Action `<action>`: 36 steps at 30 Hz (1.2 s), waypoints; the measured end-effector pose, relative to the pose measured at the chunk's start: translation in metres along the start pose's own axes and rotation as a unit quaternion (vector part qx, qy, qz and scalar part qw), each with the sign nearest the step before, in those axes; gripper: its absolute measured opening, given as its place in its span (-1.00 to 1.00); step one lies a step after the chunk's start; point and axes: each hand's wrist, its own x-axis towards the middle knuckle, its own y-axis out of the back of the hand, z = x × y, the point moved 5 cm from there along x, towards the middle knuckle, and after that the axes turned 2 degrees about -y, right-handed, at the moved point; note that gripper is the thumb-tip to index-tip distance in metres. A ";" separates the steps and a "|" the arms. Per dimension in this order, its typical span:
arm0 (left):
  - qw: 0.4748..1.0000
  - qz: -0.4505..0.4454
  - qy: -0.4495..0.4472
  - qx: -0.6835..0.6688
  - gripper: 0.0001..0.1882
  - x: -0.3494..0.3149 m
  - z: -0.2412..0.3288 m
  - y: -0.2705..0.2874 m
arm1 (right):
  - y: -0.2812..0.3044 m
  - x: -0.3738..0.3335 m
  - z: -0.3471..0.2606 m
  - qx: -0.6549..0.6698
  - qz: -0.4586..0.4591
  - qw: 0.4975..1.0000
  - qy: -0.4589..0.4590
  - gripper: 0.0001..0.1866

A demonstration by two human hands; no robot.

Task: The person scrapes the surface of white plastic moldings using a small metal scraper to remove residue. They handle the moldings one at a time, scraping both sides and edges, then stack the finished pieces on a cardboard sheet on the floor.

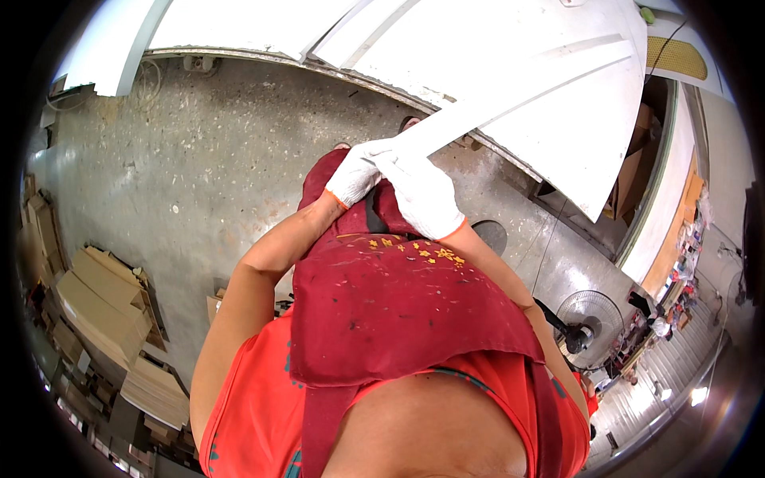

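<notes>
Both hands wear white knit gloves with orange cuffs and meet in front of my red apron (414, 311). A long flat white strip (510, 99) runs from them up and right over a white tabletop. My right hand (424, 195) is closed at the strip's near end, where white glove and white strip are hard to tell apart. Against its fingertips lies my left hand (355, 177), its fingers bent and pressed together. What the left fingers hold, if anything, is hidden.
The white tabletop (590, 151) has a worn front edge. A standing fan (590, 327) is at the lower right, near a cluttered shelf (685, 263). Stacked brown boards (103, 307) lie on the left of the speckled concrete floor (215, 151). A cardboard box (635, 171) sits beyond the table's right corner.
</notes>
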 end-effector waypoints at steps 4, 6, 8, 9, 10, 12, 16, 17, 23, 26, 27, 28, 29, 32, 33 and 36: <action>0.999 -0.028 0.024 0.020 -0.54 -0.004 0.015 -0.020 | 0.031 -0.001 0.083 0.232 0.120 0.951 -0.167 -0.61; 0.999 -0.046 -0.006 0.007 -0.50 -0.005 0.014 -0.020 | 0.056 0.001 0.130 0.119 0.017 0.918 -0.379 -0.58; 0.999 -0.052 -0.008 0.008 -0.48 -0.003 0.015 -0.020 | 0.056 0.001 0.129 0.057 0.033 0.954 -0.292 -0.59; 0.998 -0.056 -0.009 0.009 -0.47 -0.003 0.015 -0.021 | 0.048 0.001 0.112 0.023 0.053 0.982 -0.182 -0.60; 0.998 -0.052 -0.009 0.015 -0.46 -0.004 0.015 -0.021 | 0.035 -0.003 0.084 -0.009 0.072 0.995 -0.073 -0.60; 0.999 -0.044 -0.013 0.028 -0.44 -0.004 0.017 -0.023 | 0.017 -0.011 0.052 0.015 0.012 0.995 -0.095 -0.64; 0.999 -0.042 0.001 0.013 -0.44 -0.004 0.014 -0.017 | 0.037 -0.003 0.097 0.117 0.007 0.955 -0.274 -0.56; 0.999 -0.043 0.006 0.014 -0.44 -0.003 0.014 -0.018 | 0.038 -0.008 0.099 0.093 0.012 0.963 -0.253 -0.56; 0.999 -0.043 0.005 0.020 -0.43 -0.003 0.016 -0.018 | 0.040 -0.006 0.082 -0.005 0.001 0.985 -0.173 -0.61; 0.999 -0.043 0.009 0.017 -0.44 -0.002 0.015 -0.018 | 0.041 -0.005 0.087 -0.009 -0.001 0.982 -0.191 -0.61; 0.999 -0.042 0.013 0.016 -0.44 -0.001 0.015 -0.018 | 0.036 -0.009 0.075 -0.008 -0.026 0.981 -0.193 -0.61; 0.999 -0.043 0.012 0.014 -0.44 -0.002 0.015 -0.017 | 0.034 -0.010 0.066 -0.007 -0.050 0.980 -0.194 -0.61; 0.999 -0.043 0.012 0.012 -0.44 -0.002 0.015 -0.017 | 0.035 -0.010 0.063 0.000 -0.040 0.981 -0.191 -0.61; 0.999 -0.038 0.009 0.017 -0.44 -0.003 0.016 -0.019 | 0.044 -0.007 0.088 0.004 0.037 0.982 -0.184 -0.61; 0.999 -0.035 0.007 0.021 -0.44 -0.003 0.017 -0.019 | 0.044 -0.007 0.089 0.009 0.048 0.981 -0.188 -0.61; 0.999 -0.041 0.008 0.028 -0.43 -0.001 0.015 -0.017 | 0.031 -0.010 0.066 -0.004 -0.049 0.980 -0.192 -0.61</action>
